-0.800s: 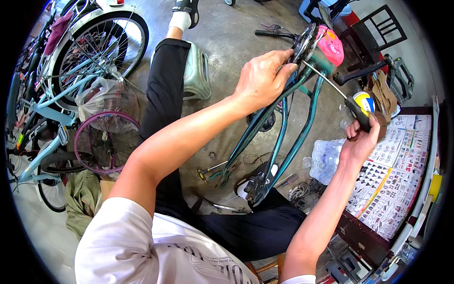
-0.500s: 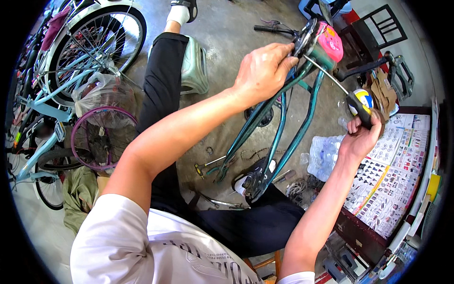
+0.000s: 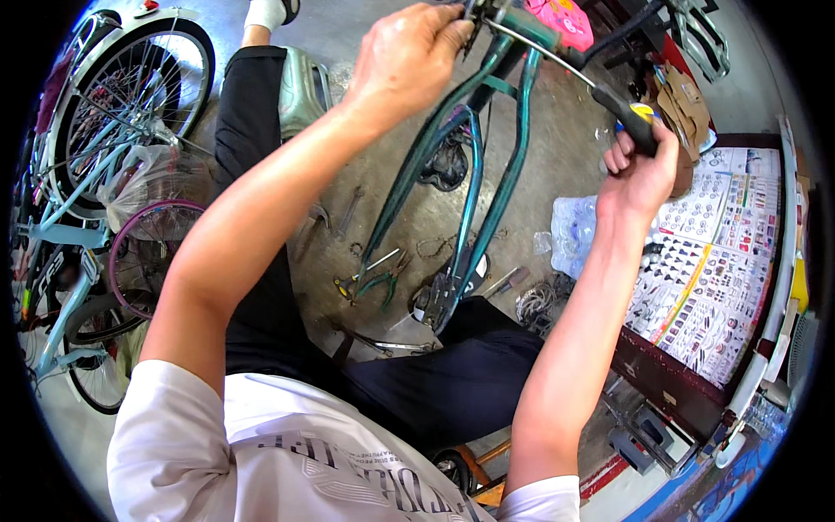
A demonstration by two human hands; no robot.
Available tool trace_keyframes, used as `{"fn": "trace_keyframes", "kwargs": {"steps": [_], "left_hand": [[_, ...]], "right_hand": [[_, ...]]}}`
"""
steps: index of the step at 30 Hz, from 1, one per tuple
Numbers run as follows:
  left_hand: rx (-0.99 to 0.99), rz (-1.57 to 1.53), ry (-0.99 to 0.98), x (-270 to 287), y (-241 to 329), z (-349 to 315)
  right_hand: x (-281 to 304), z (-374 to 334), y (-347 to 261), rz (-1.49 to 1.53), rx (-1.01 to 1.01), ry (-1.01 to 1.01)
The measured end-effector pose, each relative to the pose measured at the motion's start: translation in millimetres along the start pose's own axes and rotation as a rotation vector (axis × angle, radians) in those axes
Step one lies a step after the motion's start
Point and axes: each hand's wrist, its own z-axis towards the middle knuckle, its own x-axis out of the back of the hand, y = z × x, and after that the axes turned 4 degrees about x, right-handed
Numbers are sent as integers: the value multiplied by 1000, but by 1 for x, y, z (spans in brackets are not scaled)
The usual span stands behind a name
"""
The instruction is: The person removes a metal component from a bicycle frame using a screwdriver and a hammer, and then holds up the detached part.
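A green bicycle frame (image 3: 474, 183) slants in front of me, its narrow dropout end down by my foot. At its upper end, near the top edge of the view, my left hand (image 3: 407, 59) pinches a dark round part (image 3: 475, 12) that looks like the chainring; most of it is cut off. My right hand (image 3: 642, 170) is wrapped round the black handle of a screwdriver (image 3: 570, 65). The long shaft runs up and left to the bottom bracket area, close to my left fingers. Exactly where its tip touches cannot be seen.
Pliers (image 3: 383, 283), a hammer (image 3: 315, 217) and several other tools lie on the floor. To the left stand a light blue bicycle (image 3: 65, 230) and a purple wheel rim (image 3: 117, 261). A green stool (image 3: 300, 96) is ahead; a printed-sheet-covered table (image 3: 696, 304) and bottle pack (image 3: 572, 230) are at right.
The whole view has shifted, so the frame, hands and surroundings sit farther left, and the hands higher. Both hands keep their holds, with the screwdriver still against the frame's upper end.
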Motion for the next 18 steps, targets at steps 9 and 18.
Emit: {"fn": "trace_keyframes", "kwargs": {"steps": [9,18], "left_hand": [[32,14,-7,-1,1,-1],[157,-61,-55,-1,6,-1]], "right_hand": [[-5,-3,-3,-34,-35,35],[2,1,-2,-18,213,-96]]}}
